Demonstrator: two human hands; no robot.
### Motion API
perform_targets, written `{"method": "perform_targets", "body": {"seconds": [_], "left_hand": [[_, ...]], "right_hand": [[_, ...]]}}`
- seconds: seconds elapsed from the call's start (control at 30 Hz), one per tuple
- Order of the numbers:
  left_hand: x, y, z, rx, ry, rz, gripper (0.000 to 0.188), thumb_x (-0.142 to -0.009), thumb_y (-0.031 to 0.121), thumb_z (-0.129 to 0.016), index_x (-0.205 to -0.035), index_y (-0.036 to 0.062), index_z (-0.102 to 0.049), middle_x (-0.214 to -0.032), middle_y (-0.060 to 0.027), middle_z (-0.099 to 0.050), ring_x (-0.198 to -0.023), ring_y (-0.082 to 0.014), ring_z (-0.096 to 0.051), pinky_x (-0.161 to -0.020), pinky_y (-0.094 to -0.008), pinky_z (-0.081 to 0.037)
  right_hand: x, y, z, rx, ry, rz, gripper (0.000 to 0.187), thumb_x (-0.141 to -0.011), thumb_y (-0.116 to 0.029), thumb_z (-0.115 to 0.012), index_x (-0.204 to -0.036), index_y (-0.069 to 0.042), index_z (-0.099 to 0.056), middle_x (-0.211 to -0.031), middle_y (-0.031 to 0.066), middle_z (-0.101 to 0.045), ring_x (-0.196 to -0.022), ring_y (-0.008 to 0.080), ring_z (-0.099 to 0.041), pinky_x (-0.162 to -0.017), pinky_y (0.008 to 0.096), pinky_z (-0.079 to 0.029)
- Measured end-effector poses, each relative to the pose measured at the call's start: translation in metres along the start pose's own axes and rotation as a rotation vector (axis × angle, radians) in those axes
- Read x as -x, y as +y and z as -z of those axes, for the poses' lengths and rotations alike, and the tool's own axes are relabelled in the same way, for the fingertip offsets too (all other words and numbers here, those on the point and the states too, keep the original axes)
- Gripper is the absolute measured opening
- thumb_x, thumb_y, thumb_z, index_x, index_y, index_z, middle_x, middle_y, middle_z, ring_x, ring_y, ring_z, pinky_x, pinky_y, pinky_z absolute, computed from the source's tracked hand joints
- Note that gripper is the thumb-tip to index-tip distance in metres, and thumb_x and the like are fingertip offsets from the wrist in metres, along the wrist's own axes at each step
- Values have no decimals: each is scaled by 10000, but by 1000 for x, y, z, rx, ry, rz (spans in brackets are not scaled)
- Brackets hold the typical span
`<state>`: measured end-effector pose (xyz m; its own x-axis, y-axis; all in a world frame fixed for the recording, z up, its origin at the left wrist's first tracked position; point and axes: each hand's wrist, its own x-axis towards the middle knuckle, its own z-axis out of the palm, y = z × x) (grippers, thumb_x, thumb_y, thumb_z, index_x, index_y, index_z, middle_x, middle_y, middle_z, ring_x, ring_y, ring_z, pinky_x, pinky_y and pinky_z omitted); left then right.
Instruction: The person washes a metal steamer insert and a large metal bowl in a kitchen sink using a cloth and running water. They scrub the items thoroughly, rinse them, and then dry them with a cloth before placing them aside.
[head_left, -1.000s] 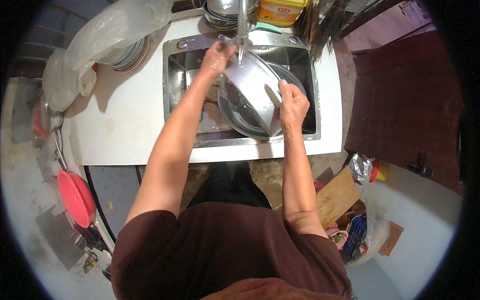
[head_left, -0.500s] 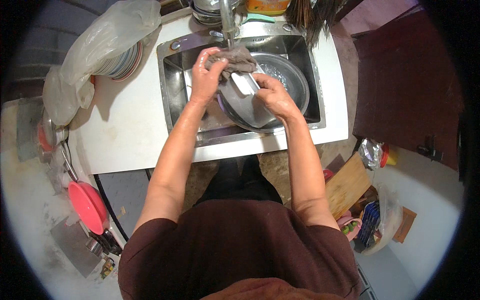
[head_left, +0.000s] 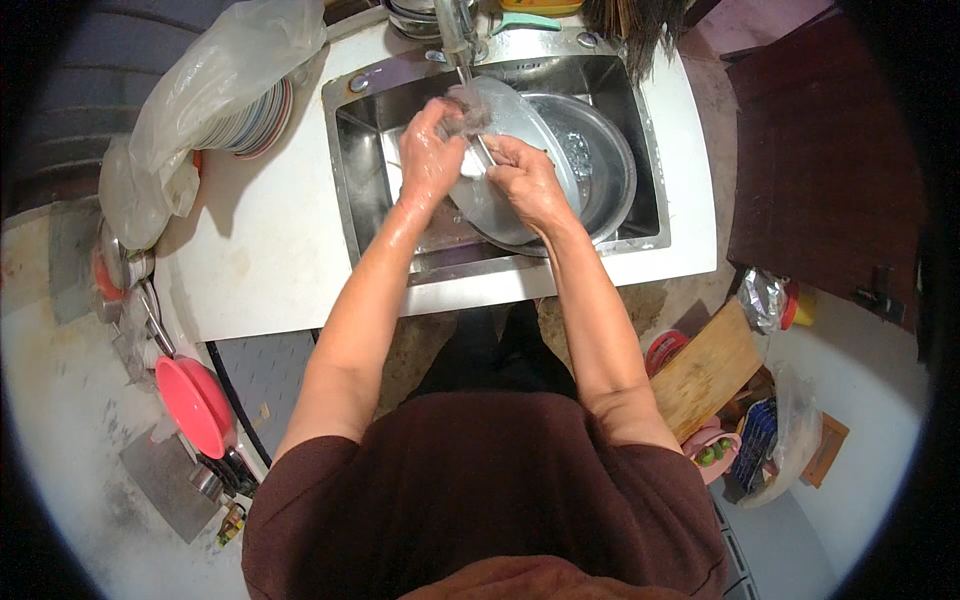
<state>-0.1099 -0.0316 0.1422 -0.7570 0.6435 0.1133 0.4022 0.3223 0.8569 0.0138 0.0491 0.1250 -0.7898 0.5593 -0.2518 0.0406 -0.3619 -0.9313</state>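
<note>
Under the faucet (head_left: 453,30), water runs onto a grey-brown rag (head_left: 466,112) that my left hand (head_left: 430,152) grips with bent fingers. My right hand (head_left: 525,178) is closed on a narrow, bar-like handle of a wide, greyish round lid (head_left: 512,112). The rag presses near that handle, and both hands are wet. Tilted, the lid partly covers a grey basin (head_left: 612,185) of water in the steel sink (head_left: 655,190). My fingers hide part of the handle.
Stacked plates (head_left: 255,125) under a plastic bag (head_left: 215,75) stand on the white counter (head_left: 260,250) to the left. Behind the sink are bowls (head_left: 412,22), a green-handled tool (head_left: 528,20) and a brush (head_left: 635,35). A pink basin (head_left: 195,405) hangs at lower left.
The lid has turned and now shows more of its surface beyond my hands, toward the faucet. The rag has shifted into the running water and looks more bunched. The whole view has shifted slightly.
</note>
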Motion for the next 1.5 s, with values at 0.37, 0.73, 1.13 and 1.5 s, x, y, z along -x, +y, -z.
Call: {"method": "perform_targets", "body": {"seconds": [0.37,0.73,1.13,1.5], "left_hand": [[43,14,-5,-379,21,-486,306,-661,17,-674,-946,128,-671,-1184,-113,-587,-956,-347,-527,-842,-414,-466],[92,-6,-12,-96,-33,-304,256,-703,-11,-671,-950,54,-646,-1110,-137,-577,-1016,-306,-546,-927,-400,-414],[27,7,5,-233,-21,-312,718,-703,126,-660,-1382,28,-450,-1327,-218,-467,-1251,-380,-456,-1043,-414,-382],[15,7,1,-169,15,-280,369,-674,136,-635,-1029,45,-674,-1146,-184,-628,-1048,-364,-614,-931,-406,-479]], "right_hand": [[-17,-15,6,-426,-23,-86,409,-705,169,-456,-1057,49,-626,-967,126,-671,-832,180,-659,-746,277,-524],[-20,-7,19,-551,-7,-93,384,-854,-48,-472,-1192,114,-557,-1089,159,-633,-987,204,-614,-896,334,-493],[-2,-1,3,-587,-28,-97,485,-855,-49,-480,-1332,40,-491,-1171,107,-608,-1025,154,-591,-908,252,-453],[5,24,6,-80,-101,-59,343,-773,89,-586,-1104,10,-633,-984,35,-664,-880,116,-589,-827,259,-461]]}}
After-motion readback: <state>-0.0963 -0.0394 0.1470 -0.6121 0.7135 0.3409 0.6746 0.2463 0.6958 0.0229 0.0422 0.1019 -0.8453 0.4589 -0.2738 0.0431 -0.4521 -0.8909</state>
